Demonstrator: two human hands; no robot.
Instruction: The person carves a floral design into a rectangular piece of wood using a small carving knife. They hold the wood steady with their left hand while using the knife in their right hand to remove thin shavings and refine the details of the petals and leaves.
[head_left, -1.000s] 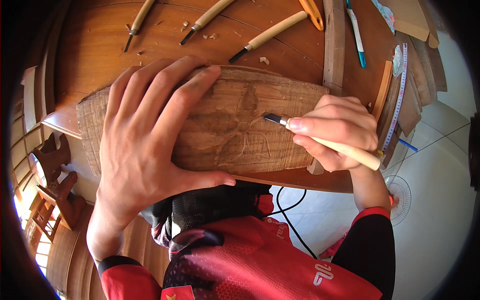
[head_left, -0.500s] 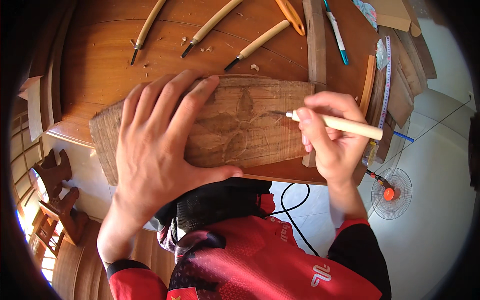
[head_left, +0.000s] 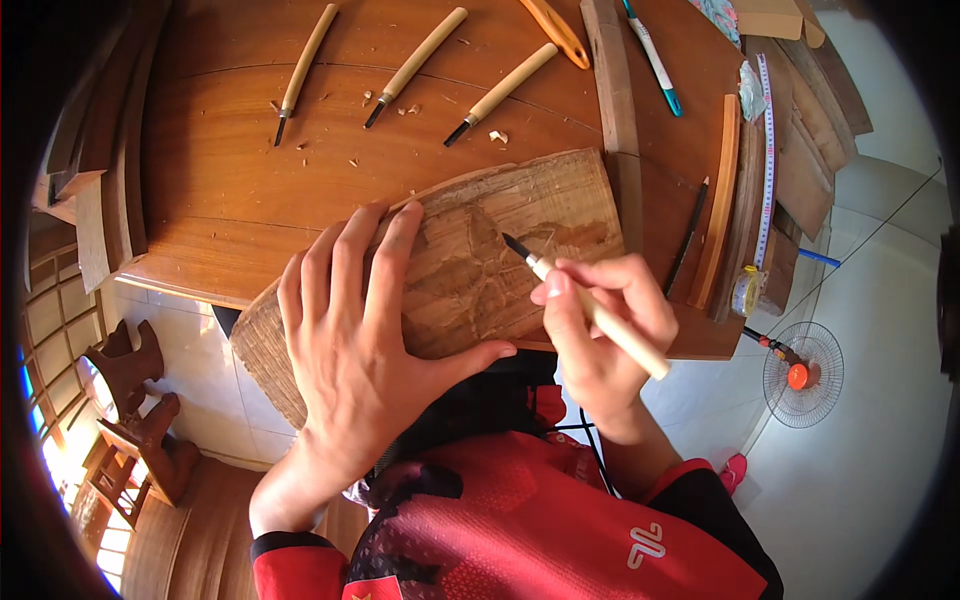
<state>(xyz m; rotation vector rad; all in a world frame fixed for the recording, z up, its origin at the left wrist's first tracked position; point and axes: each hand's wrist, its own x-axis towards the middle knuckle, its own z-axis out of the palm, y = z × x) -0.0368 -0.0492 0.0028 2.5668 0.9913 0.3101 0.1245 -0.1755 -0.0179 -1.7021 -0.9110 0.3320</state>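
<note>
A brown wooden board (head_left: 560,190) with a flower-like carved relief lies tilted across the near edge of the table. My left hand (head_left: 355,300) lies on its left part with the fingers spread and the thumb stretched out toward the right. In my right hand (head_left: 605,335) I grip a wood carving chisel (head_left: 625,340) with a pale handle like a pen. Its dark blade points up and left over the carving; whether the tip touches the wood I cannot tell. Three more carving chisels (head_left: 510,85) lie on the table beyond the board, blades toward me.
Wood shavings (head_left: 498,136) dot the brown table (head_left: 220,200). A wooden strip (head_left: 610,80) runs along the board's right side. Farther right are a marker (head_left: 655,60), a pencil (head_left: 690,230), a measuring tape (head_left: 768,150) and stacked planks (head_left: 805,170). A fan (head_left: 800,375) stands at the right.
The board has turned, its left end now nearer me and its right end farther away. My right hand has moved left and nearer, and the chisel now points more away from me.
</note>
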